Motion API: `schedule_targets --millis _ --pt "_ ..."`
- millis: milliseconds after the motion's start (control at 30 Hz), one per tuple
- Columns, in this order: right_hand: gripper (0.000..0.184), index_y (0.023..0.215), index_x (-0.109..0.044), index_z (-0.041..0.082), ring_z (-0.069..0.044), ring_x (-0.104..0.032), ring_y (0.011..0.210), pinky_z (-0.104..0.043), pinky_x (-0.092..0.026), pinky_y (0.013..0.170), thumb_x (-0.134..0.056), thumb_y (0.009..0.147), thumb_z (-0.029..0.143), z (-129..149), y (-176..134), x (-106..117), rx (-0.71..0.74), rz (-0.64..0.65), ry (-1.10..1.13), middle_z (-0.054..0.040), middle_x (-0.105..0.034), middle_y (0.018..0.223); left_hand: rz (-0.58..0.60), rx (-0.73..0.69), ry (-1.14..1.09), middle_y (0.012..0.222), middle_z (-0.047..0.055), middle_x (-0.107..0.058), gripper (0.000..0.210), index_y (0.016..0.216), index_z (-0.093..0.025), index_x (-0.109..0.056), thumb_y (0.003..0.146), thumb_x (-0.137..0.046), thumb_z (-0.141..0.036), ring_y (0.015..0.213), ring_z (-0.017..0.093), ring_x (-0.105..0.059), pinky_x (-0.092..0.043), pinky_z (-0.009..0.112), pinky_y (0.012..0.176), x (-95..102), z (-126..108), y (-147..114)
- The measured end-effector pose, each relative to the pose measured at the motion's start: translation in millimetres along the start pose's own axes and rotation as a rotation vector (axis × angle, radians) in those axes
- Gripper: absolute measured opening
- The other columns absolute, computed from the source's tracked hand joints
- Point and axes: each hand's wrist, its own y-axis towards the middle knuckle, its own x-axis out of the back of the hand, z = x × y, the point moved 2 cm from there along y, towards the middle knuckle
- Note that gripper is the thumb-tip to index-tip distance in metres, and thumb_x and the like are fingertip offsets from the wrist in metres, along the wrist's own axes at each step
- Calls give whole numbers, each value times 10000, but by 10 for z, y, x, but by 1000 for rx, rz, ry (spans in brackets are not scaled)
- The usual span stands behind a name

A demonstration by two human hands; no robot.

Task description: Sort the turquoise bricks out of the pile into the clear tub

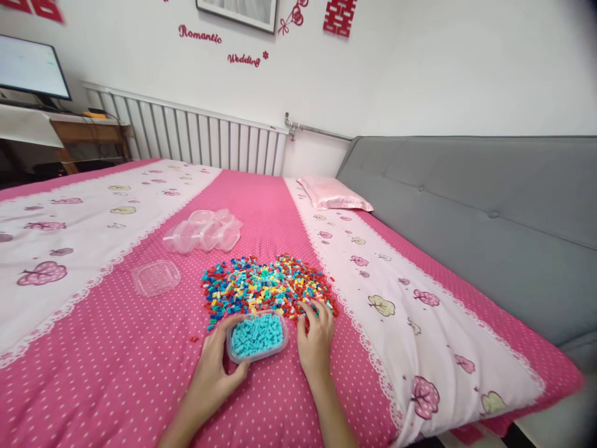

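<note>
A small clear plastic container [285, 339] full of turquoise toy bricks [256, 334] stands on the pink bedspread. My left hand [218, 351] grips its left end, thumb at the near side and fingers along the far side. Just beyond it spreads a loose pile of small bricks [265, 283] in red, blue, yellow, turquoise and white. My right hand [316, 339] is at the pile's near right edge, fingers bent and apart over mostly red bricks. No brick shows in its grasp, though the fingertips partly hide what lies beneath.
Several clear containers [204, 230] lie grouped beyond the pile to the left, with a clear lid [156, 277] closer to me. One stray red brick [194, 339] rests left of my left hand. Farther off are a pink pillow [333, 193] and a grey headboard [480, 218].
</note>
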Motion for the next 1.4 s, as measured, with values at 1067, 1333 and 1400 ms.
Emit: schedule_targets --millis 1067,1333,1400 --pt "227 986 -784 306 -239 -545 1039 -436 -291 1001 -687 909 116 186 352 -297 204 282 111 6 -777 1009 -34 -49 56 1342 84 -599 562 1382 -262 -450 839 -590 -233 1189 296 -612 -511 452 1009 17 -80 -7" --pt "195 917 -751 266 -258 -564 1038 -459 -295 998 -639 930 107 156 350 -306 173 237 171 -6 -778 974 -37 -47 56 1353 77 -593 563 1391 -275 -449 849 -598 -245 1190 296 -613 -519 453 1007 17 -70 -12" --pt "170 934 -735 246 -266 -566 1053 -465 -310 1008 -609 950 134 141 348 -302 160 210 191 -29 -763 971 -41 -49 56 1356 80 -593 567 1393 -271 -450 847 -598 -241 1190 296 -614 -519 450 1006 19 -72 -12"
